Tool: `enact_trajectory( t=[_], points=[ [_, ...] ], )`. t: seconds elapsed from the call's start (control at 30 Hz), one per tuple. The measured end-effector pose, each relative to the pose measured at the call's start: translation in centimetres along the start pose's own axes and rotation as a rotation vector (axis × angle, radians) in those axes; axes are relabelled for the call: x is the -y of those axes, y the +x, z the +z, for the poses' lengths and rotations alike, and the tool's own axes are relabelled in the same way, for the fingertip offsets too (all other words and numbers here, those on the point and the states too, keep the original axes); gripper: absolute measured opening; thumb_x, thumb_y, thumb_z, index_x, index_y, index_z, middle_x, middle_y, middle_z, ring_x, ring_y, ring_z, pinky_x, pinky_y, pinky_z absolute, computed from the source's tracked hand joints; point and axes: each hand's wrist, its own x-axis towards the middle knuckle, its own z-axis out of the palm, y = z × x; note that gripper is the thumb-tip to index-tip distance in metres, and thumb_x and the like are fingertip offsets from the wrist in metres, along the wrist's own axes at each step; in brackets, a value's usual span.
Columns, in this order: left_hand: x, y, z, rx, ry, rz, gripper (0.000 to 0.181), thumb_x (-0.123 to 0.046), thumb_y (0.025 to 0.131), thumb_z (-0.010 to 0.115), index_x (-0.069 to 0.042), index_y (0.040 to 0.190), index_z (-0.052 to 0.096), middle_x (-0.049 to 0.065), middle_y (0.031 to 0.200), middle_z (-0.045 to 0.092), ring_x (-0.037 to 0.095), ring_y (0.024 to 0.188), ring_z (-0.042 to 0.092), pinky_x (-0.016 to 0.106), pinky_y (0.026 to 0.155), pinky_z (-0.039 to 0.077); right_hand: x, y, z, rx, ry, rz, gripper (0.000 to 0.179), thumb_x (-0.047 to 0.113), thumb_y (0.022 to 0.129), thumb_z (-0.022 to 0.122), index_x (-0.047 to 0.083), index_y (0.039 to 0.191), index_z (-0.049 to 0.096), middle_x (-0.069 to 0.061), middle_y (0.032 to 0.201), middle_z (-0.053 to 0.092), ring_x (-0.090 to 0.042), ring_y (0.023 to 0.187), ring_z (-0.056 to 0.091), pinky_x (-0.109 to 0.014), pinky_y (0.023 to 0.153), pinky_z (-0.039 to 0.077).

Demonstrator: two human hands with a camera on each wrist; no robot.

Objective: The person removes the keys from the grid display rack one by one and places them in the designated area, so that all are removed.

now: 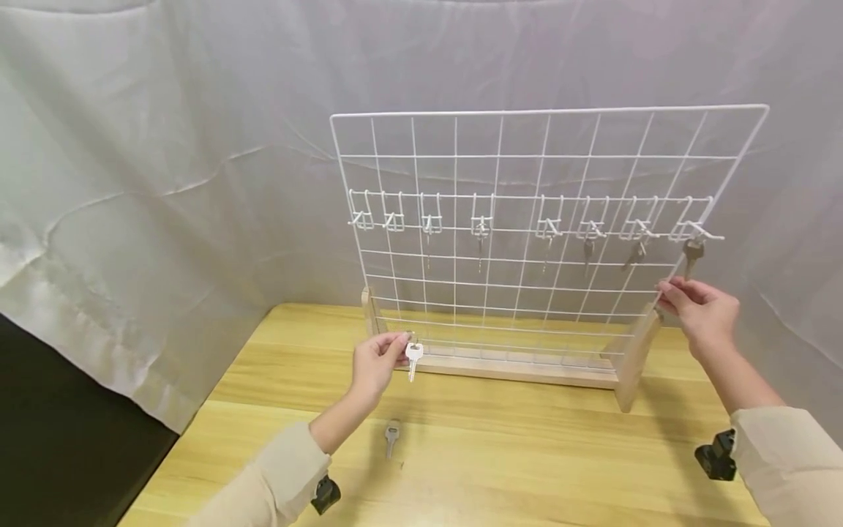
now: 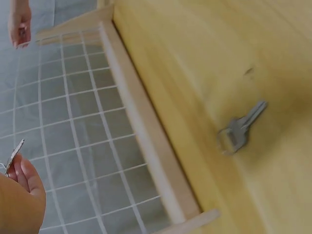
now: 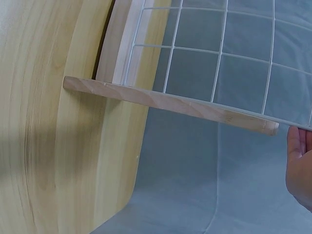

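1. At the far left, we see a gray curtain (image 1: 165, 146); it continues behind the whole setup.
2. Next, we find the left hand (image 1: 377, 366) extending from a beige sleeve (image 1: 290, 468) over the counter (image 1: 514, 454). Its grip is pinching: thumb and fingertips come together on the ring end of the held key.
3. Just below the loose ring end, we locate the held key (image 1: 413, 353) with its blade pointing down, raised above the counter, before the lower left portion of the wire grid.
4. Nearer to us, a loose key (image 1: 392, 432) lies on the counter, its blade toward the near side.
5. At center, we observe the white wire grid (image 1: 549, 112) standing in a wooden stand (image 1: 520, 371).
6. Across the grid runs a row of eight white hooks (image 1: 548, 228). Counting from the left, we note hanging keys (image 1: 589, 251) on the third through eighth.
7. At right, we find the right hand (image 1: 710, 318) just below the rightmost key. Its grip pinches the grid's right edge wire, near the stand's right support.
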Motion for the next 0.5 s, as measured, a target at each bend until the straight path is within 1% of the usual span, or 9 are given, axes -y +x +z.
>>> enact_trajectory(
  t=[0.13,0.3,0.4,0.5],
  points=[
    [1.6,-0.8,-0.1,0.022,0.023,-0.016,0.022,-0.007,0.089,0.059,0.012,0.098,0.063,0.022,0.086,0.069,0.003,0.060,0.061,0.021,0.063,0.057,0.0,-0.1,-0.1,0.002,-0.001,0.000,0.021,-0.009,0.079,0.064,0.009,0.072,0.072,0.002,0.066,0.071,-0.007,0.059,0.068,-0.017,0.058,0.055],
    [3.9,-2.0,0.0,0.062,0.072,-0.039,0.022,-0.008,0.090,0.058,0.012,0.097,0.063,0.024,0.087,0.068,0.004,0.062,0.062,0.024,0.064,0.058,-0.2,0.0,-0.2,0.007,0.001,-0.015,0.021,-0.010,0.079,0.063,0.009,0.073,0.072,0.001,0.066,0.071,-0.007,0.058,0.068,-0.018,0.058,0.055],
    [5.2,-2.8,0.0,0.093,0.114,-0.052,0.023,-0.009,0.090,0.058,0.012,0.096,0.063,0.024,0.086,0.069,0.006,0.062,0.063,0.025,0.064,0.058,-0.4,0.1,-0.3,0.014,0.003,-0.030,0.023,-0.011,0.080,0.062,0.008,0.072,0.072,0.002,0.066,0.071,-0.006,0.059,0.068,-0.017,0.057,0.055],
    [6.3,-3.6,0.0,0.122,0.127,-0.060,0.023,-0.009,0.090,0.058,0.013,0.095,0.063,0.025,0.085,0.068,0.010,0.063,0.065,0.026,0.063,0.058,-0.5,0.2,-0.4,0.021,0.005,-0.033,0.024,-0.012,0.080,0.061,0.008,0.072,0.072,0.002,0.066,0.071,-0.006,0.058,0.068,-0.017,0.057,0.055]
  ],
)
